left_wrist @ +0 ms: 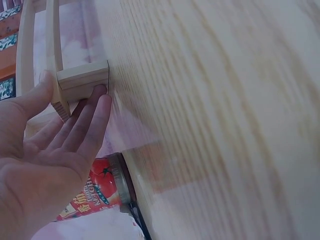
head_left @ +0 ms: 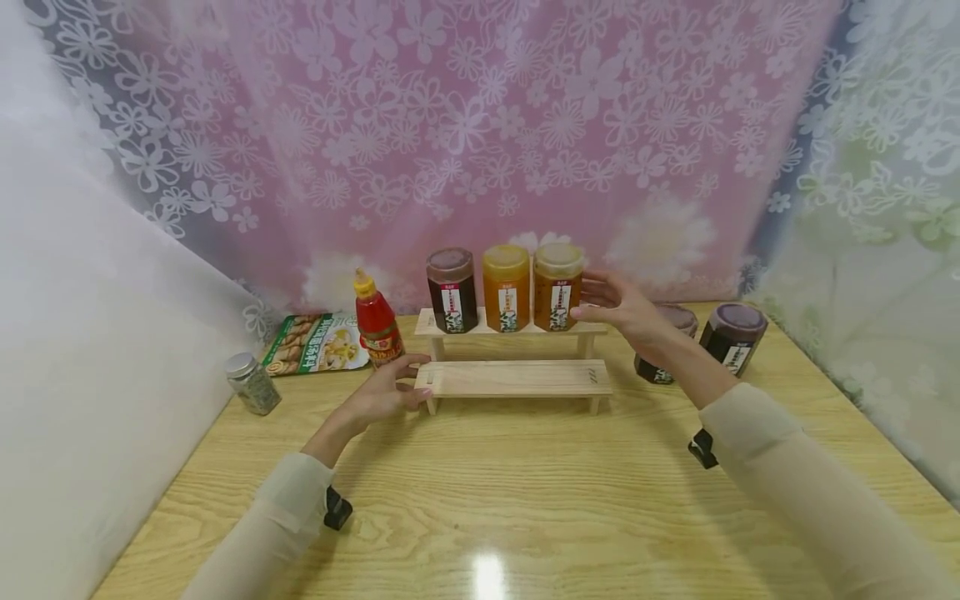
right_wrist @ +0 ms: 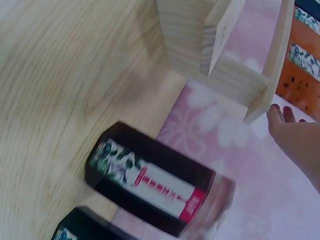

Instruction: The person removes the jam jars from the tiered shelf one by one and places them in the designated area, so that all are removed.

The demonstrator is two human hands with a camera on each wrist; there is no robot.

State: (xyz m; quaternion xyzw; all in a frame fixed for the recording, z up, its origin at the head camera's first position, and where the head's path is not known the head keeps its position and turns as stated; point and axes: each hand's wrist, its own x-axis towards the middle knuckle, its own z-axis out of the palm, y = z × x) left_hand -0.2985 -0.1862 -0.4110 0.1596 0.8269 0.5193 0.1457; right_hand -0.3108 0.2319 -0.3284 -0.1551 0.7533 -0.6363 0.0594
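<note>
A two-step wooden rack (head_left: 517, 378) stands on the table. My left hand (head_left: 386, 390) grips the left end of its lower step, thumb on top and fingers around the leg (left_wrist: 85, 80). Three jars stand in a row on the upper step: a dark jar (head_left: 453, 292), an orange jar (head_left: 506, 292) and an amber jar (head_left: 551, 296). My right hand (head_left: 630, 312) holds the amber jar at its right side, thumb in front, fingers partly hidden behind it. In the right wrist view, fingertips (right_wrist: 288, 114) show close by the jars.
Two more dark jars (head_left: 733, 337) stand right of the rack, one partly hidden by my right arm. Left of it are a red ketchup bottle (head_left: 377, 321) with a yellow cap, a green food packet (head_left: 318, 343) and a small spice jar (head_left: 253, 385). A floral curtain (head_left: 480, 150) hangs behind.
</note>
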